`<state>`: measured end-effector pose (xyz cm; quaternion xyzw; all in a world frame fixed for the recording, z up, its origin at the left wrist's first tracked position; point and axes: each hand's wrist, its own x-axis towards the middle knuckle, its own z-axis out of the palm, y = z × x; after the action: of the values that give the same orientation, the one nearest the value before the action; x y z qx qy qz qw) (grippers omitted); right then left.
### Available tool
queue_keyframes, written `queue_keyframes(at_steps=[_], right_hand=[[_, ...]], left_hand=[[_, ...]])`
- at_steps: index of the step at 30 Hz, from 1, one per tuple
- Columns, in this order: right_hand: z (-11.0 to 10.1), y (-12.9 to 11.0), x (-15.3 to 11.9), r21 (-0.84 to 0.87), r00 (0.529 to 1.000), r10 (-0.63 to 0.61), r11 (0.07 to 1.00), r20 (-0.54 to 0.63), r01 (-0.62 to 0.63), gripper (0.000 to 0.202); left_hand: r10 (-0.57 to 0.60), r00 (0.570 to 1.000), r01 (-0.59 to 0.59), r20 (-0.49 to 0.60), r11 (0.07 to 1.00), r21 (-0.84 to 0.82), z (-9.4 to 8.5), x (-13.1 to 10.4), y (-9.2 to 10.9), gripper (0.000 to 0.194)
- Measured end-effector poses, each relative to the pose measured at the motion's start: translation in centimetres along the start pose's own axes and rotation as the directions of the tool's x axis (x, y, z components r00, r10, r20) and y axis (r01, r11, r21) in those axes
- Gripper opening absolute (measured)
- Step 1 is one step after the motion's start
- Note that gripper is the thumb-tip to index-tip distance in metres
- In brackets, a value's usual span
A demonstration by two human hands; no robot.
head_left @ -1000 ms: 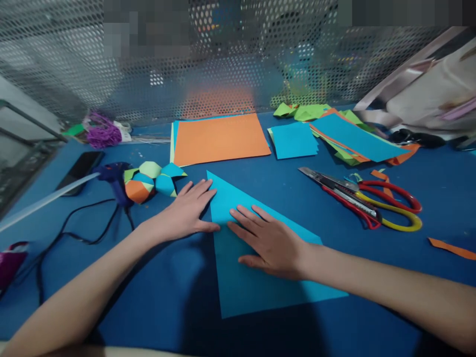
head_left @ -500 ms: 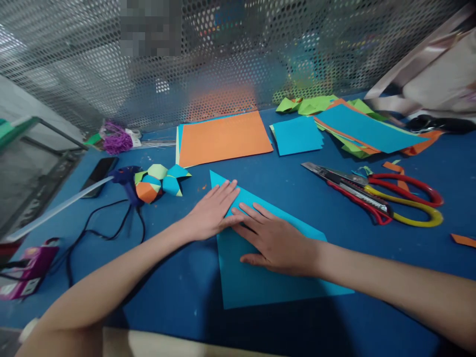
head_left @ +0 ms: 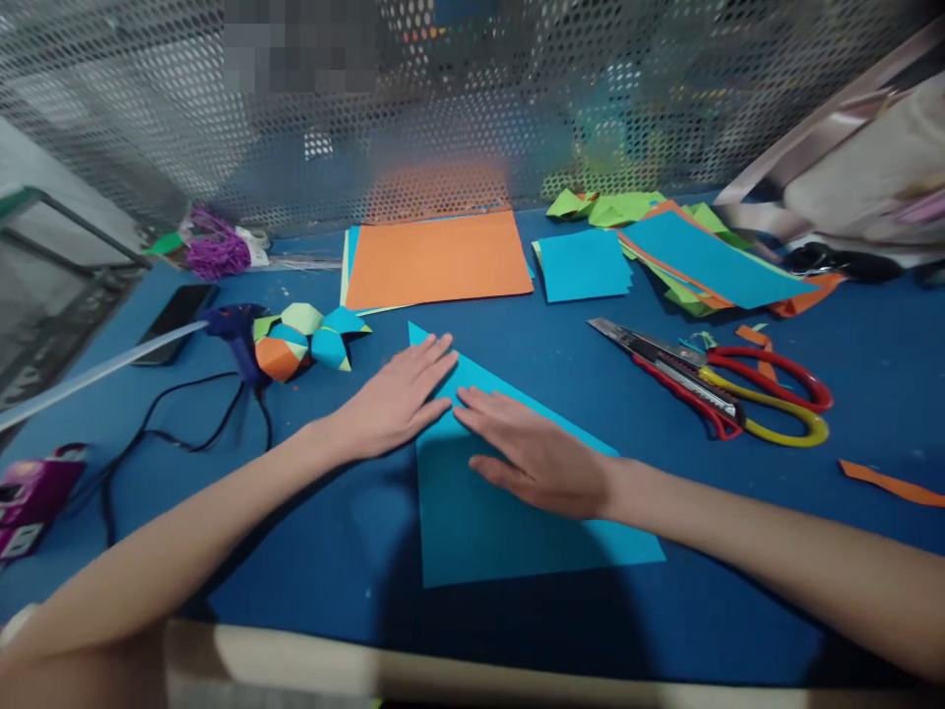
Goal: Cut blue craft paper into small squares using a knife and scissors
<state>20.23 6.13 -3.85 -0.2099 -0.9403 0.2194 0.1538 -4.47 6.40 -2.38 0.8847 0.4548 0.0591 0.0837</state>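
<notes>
A blue paper sheet, folded along a slanting upper right edge, lies on the blue table. My left hand rests near its upper left corner, fingers stretched out over the paper and nothing gripped. Just to the right, my right hand lies on the folded part with its fingers extended and thumb apart. The two hands are close but separated by a small gap. Right of the paper are scissors with red and yellow handles and a cutter knife lying across them.
Behind the hands are an orange sheet stack, small blue squares and mixed paper pieces. On the left are a folded paper figure, a glue gun with its cord, a phone and purple shred.
My right hand has come off my left thumb, and a gap now shows between the hands. The whole view has shifted slightly, with table items appearing further left.
</notes>
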Motion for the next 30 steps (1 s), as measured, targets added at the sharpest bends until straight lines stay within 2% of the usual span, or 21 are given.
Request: queue_keyframes(at_steps=[4, 7, 10, 13, 17, 23, 27, 30], right_hand=[[-0.6, 0.4, 1.4, 0.060, 0.990, 0.064, 0.997, -0.124, -0.057, 0.053], [0.0, 0.1, 2.7, 0.029, 0.998, -0.023, 0.999, -0.054, 0.025, 0.053], [0.7, 0.2, 2.8, -0.048, 0.995, -0.092, 0.994, 0.034, 0.093, 0.069], [0.6, 1.0, 1.3, -0.173, 0.997, -0.035, 0.984, 0.074, 0.047, 0.084], [-0.7, 2.5, -2.2, -0.297, 0.990, 0.074, 0.954, 0.116, -0.037, 0.084], [-2.2, 3.5, -7.3, -0.411, 0.980, 0.191, 0.899, 0.054, -0.152, 0.079], [-2.5, 2.9, -8.3, -0.421, 0.978, 0.207, 0.890, 0.033, -0.174, 0.076], [-2.7, 2.1, -7.5, -0.385, 0.977, 0.205, 0.899, -0.056, -0.210, 0.059]], left_hand=[[0.089, 0.996, -0.090, -0.019, 0.993, -0.076, 1.4, -1.9, 3.1, 0.051], [0.107, 0.994, -0.111, -0.038, 0.984, -0.141, 2.4, -1.9, 3.9, 0.042], [0.116, 0.993, -0.119, -0.036, 0.986, -0.115, 2.9, -1.6, 4.0, 0.048], [0.087, 0.996, -0.086, 0.035, 0.996, -0.003, 2.8, -1.6, 4.0, 0.056], [0.059, 0.994, -0.065, 0.095, 0.996, 0.060, 2.5, -1.9, 4.3, 0.055], [0.050, 0.994, -0.054, 0.093, 0.998, 0.039, 2.4, -2.5, 3.9, 0.055], [0.057, 0.996, -0.057, 0.066, 0.998, -0.005, 2.1, -3.1, 3.5, 0.054], [0.094, 0.995, -0.093, 0.018, 0.994, -0.051, 1.8, -3.7, 3.5, 0.048]])
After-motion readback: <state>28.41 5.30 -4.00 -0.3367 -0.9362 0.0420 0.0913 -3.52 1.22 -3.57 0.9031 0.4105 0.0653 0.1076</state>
